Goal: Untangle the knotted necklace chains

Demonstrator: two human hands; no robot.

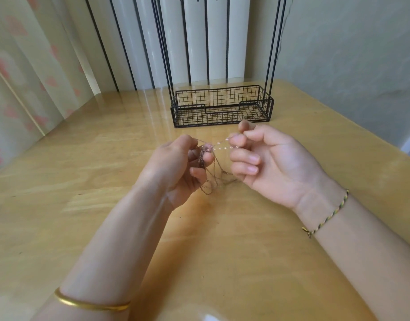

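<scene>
Both hands are raised just above a glossy wooden table [83,170], near its middle, with the necklace chains [206,148] held between them. The left hand [176,163] has its fingers curled in, thumb and forefinger pinching the chains at a small pinkish clump where the strands bunch together. The right hand [264,158], palm turned towards the left one, pinches the other end of a pale beaded stretch between thumb and forefinger; its remaining fingers are bent inwards and do not plainly grip anything. Two fine light strands run nearly level across the short gap between the hands. Below them, darker thin chains hang from the left fingers in loose loops, and a tangle of them lies low between the two palms; whether it touches the tabletop I cannot tell.

A plain gold bangle [90,302] sits on the left forearm at the near edge, and a braided yellow and dark cord bracelet [326,214] circles the right wrist. On the far side of the table stands a black wire basket [219,93] with tall thin uprights rising out of view. A pale curtain [25,77] with pink hearts hangs at the far left, and a grey wall [350,66] is at the right
</scene>
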